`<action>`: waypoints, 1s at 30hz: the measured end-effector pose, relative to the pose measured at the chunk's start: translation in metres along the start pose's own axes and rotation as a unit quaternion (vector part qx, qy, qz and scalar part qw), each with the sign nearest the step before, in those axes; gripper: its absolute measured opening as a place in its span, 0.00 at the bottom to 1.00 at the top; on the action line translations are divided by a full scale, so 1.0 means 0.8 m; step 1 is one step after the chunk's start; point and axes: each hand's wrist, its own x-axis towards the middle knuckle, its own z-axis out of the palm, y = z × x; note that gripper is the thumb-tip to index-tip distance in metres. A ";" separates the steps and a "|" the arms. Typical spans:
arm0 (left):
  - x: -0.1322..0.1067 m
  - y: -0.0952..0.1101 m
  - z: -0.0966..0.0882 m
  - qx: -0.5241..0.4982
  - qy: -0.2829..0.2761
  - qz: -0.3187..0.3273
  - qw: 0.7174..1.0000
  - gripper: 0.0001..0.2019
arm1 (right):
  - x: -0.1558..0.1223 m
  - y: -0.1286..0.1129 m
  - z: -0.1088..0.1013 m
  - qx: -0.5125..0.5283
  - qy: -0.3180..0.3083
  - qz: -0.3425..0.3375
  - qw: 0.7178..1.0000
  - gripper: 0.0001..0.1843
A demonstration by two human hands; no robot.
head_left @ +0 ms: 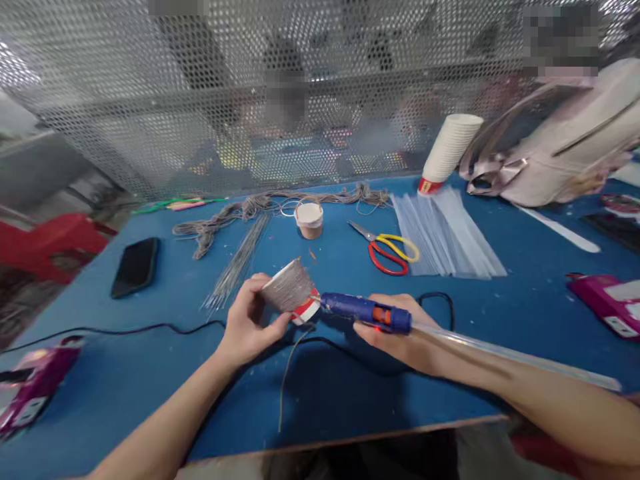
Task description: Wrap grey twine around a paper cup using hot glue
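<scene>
My left hand [249, 325] holds a paper cup [291, 291] on its side; most of the cup is wrapped in grey twine and a red and white band shows at its base. My right hand [400, 333] grips a blue hot glue gun [367, 311] with a clear glue stick [515, 357] running out of its back. The gun's nozzle touches the cup near the red band. A loose end of twine [286, 380] hangs from the cup over the blue table [325, 400].
On the table lie red and yellow scissors [387, 250], a small cup [309, 220], a twine bundle [260, 210], clear glue sticks [445, 233], stacked paper cups [447, 152], a black phone [135, 265], a bag [565, 153] and a black cable [125, 329]. Perforated metal screen behind; people beyond it.
</scene>
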 end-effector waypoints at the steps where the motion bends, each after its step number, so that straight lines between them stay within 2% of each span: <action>1: -0.001 0.001 -0.001 0.000 0.000 -0.012 1.000 0.15 | 0.000 0.000 -0.001 0.004 -0.001 0.000 1.000 0.13; 5: -0.003 0.002 -0.002 0.000 0.000 -0.038 0.999 0.15 | 0.001 -0.002 -0.003 0.018 -0.010 -0.003 1.000 0.12; 11: -0.001 0.002 -0.001 -0.011 -0.001 -0.023 1.000 0.14 | 0.001 -0.009 -0.004 0.013 0.001 0.004 1.000 0.12; 16: 0.000 0.004 -0.001 -0.007 -0.003 -0.024 1.000 0.14 | -0.001 -0.011 -0.004 0.016 -0.038 -0.013 0.999 0.14; 20: 0.000 0.006 -0.003 0.005 0.001 -0.038 0.999 0.14 | 0.003 -0.007 -0.010 0.009 -0.002 0.001 1.000 0.13; 22: 0.002 0.006 -0.004 0.014 0.014 -0.043 0.999 0.14 | 0.006 0.000 -0.017 -0.004 0.000 -0.018 1.000 0.12; 25: 0.005 0.004 -0.006 0.029 0.046 -0.048 0.997 0.14 | 0.014 0.017 -0.027 -0.083 -0.010 -0.131 0.988 0.07; 27: 0.006 0.003 -0.008 0.040 0.067 -0.051 0.996 0.14 | 0.021 0.032 -0.032 -0.172 -0.037 -0.204 0.963 0.06; 30: 0.007 0.003 -0.011 0.057 0.089 -0.048 0.993 0.14 | 0.032 0.050 -0.033 -0.312 -0.098 -0.213 0.921 0.10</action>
